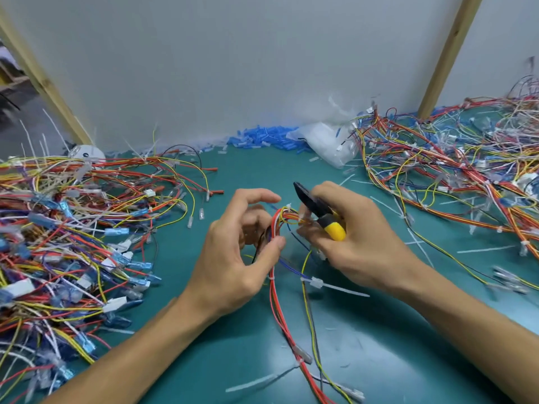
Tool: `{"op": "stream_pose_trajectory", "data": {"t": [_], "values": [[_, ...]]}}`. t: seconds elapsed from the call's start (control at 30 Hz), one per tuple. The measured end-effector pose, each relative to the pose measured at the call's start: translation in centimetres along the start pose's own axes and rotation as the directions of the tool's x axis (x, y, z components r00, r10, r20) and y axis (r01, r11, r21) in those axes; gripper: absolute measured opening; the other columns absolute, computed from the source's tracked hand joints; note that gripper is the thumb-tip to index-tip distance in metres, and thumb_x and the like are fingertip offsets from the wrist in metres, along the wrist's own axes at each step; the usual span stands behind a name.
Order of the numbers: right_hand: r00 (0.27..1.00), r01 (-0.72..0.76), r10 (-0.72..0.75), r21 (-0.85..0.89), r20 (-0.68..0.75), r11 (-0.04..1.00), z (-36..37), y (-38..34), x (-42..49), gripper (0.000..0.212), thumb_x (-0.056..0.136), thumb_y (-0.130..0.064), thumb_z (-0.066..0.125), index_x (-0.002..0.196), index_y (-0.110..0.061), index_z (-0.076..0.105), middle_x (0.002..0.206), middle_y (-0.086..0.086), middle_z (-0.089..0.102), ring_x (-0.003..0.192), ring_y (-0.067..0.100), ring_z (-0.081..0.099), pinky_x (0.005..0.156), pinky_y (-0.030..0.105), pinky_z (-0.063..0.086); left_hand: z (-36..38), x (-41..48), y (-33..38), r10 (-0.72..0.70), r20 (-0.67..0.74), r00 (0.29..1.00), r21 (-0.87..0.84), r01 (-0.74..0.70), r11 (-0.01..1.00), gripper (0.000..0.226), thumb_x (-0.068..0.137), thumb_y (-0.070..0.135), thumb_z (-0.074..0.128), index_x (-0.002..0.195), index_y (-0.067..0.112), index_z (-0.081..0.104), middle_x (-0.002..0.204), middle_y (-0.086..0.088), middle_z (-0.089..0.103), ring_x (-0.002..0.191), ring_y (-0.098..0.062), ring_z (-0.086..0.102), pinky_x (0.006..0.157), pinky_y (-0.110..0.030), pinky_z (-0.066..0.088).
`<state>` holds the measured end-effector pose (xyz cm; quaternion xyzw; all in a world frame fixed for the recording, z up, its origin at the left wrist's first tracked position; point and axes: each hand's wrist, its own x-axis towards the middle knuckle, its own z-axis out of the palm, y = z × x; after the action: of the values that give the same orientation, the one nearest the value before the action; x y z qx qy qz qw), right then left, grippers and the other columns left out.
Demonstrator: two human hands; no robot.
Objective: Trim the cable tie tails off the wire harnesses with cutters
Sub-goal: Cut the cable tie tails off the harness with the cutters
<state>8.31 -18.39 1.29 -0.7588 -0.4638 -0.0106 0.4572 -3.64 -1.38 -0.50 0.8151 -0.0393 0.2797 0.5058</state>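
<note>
Nearest, on the green table point(379, 360), a cut-off white tie tail point(256, 380) lies loose just left of the wire harness point(280, 310); the harness's red, yellow and blue wires run from the near edge up to the 2 hands at the middle of the table; partway along it, an untrimmed cable tie point(335, 287) sits on a yellow wire, its white tail pointing right below the right wrist.

The left hand point(239, 258) has its fingers curled and pinches the looped upper end of the harness between thumb and fingers; the index finger arches above the loop; the right hand point(358, 237) is curled round the yellow handles of the cutters point(318, 211), whose black nose points far and left, just beside the loop; whether the blades are parted I cannot tell.

To the left, a dense pile of harnesses point(73, 228) with blue and white terminals covers the table; to the right, a second pile point(452, 164) spreads to the far edge, with loose white tails scattered near it.

Farther back, a heap of small blue sleeves point(268, 138) lies against the white wall point(233, 53), touching a clear plastic bag point(329, 144) on its right; 2 wooden posts, 1 left point(43, 83) and 1 right point(449, 53), lean up along the wall.
</note>
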Motion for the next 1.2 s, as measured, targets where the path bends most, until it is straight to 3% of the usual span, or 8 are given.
{"op": "stream_pose_trajectory", "data": {"t": [0.1,0.27,0.47,0.53,0.7,0.9,1.03,1.2], "values": [[0.987,0.093,-0.104,-0.095,-0.119,0.991,-0.2,-0.2,0.1,0.012,0.086,-0.009,0.074,0.087,-0.007,0.062,0.083,0.002,0.055,0.075,0.026,0.052,0.065,0.044,0.047,0.0,0.1,0.0,0.025,-0.056,0.998,0.096,-0.020,0.995,0.038,0.088,0.008,0.070,0.122,0.018,0.057,0.074,-0.002,0.058,0.063,-0.027,0.057,0.063,-0.034,0.049],[0.946,0.151,-0.192,-0.167,-0.263,0.974,-0.8,-0.3,0.3,0.015,0.079,0.005,0.077,0.085,-0.002,0.065,0.082,0.004,0.054,0.069,0.019,0.046,0.063,0.013,0.037,0.0,0.1,-0.1,0.028,-0.101,0.994,0.113,-0.017,0.993,0.034,0.087,0.012,0.074,0.117,0.020,0.060,0.075,-0.001,0.061,0.064,-0.026,0.057,0.065,-0.031,0.050],[0.924,0.109,-0.143,-0.115,-0.354,0.987,-0.9,-0.2,0.2,0.018,0.080,0.006,0.079,0.091,-0.002,0.067,0.082,0.007,0.059,0.070,0.018,0.049,0.062,0.016,0.043,-0.2,0.4,-0.3,-0.108,-0.055,0.993,-0.148,0.099,0.984,0.035,0.084,0.011,0.078,0.116,0.014,0.065,0.079,-0.015,0.067,0.071,-0.034,0.059,0.071,-0.045,0.049],[0.923,0.083,-0.117,-0.109,-0.368,0.991,-0.9,-0.3,0.2,0.020,0.080,0.004,0.081,0.092,-0.004,0.068,0.080,0.001,0.060,0.069,0.014,0.050,0.062,0.024,0.045,-0.5,0.6,-0.3,-0.131,-0.034,0.991,-0.241,0.119,0.963,0.035,0.082,0.008,0.077,0.115,0.011,0.067,0.080,-0.025,0.062,0.070,-0.027,0.055,0.068,-0.036,0.048],[0.923,0.027,-0.034,-0.023,-0.384,0.999,-0.8,-0.3,0.3,0.022,0.079,-0.003,0.088,0.090,-0.008,0.069,0.073,-0.024,0.058,0.061,-0.002,0.054,0.060,0.004,0.036,-0.7,0.8,-0.5,-0.178,0.022,0.984,-0.460,0.168,0.872,0.037,0.081,-0.001,0.070,0.117,0.006,0.065,0.082,-0.023,0.060,0.074,-0.021,0.057,0.069,-0.021,0.050],[0.980,-0.003,-0.006,-0.045,-0.199,0.999,-1.3,-0.4,0.5,0.032,0.079,-0.027,0.093,0.099,-0.012,0.072,0.094,-0.001,0.065,0.078,0.005,0.059,0.069,0.007,0.040,-0.7,0.9,-0.3,-0.255,0.006,0.967,-0.545,0.217,0.810,0.039,0.080,0.002,0.071,0.117,0.011,0.064,0.089,-0.010,0.073,0.076,-0.017,0.066,0.071,-0.023,0.053],[0.986,0.091,-0.080,0.066,-0.147,0.994,-1.4,-0.5,0.2,0.017,0.086,-0.017,0.087,0.098,-0.011,0.075,0.080,-0.014,0.058,0.067,0.008,0.054,0.065,0.011,0.042,-0.4,0.9,-0.2,-0.294,-0.011,0.956,-0.541,0.242,0.805,0.041,0.080,0.005,0.074,0.119,0.010,0.061,0.094,-0.014,0.072,0.081,-0.021,0.065,0.075,-0.029,0.053],[0.997,0.082,-0.082,0.000,0.017,0.997,-0.6,-0.2,-0.3,0.009,0.095,-0.014,0.075,0.096,-0.005,0.075,0.074,0.016,0.064,0.064,0.031,0.054,0.061,0.049,0.052,-0.2,0.7,-0.2,-0.228,0.019,0.973,-0.475,0.209,0.855,0.042,0.083,0.003,0.073,0.122,0.009,0.058,0.087,-0.023,0.061,0.078,-0.028,0.054,0.071,-0.036,0.046]]}}
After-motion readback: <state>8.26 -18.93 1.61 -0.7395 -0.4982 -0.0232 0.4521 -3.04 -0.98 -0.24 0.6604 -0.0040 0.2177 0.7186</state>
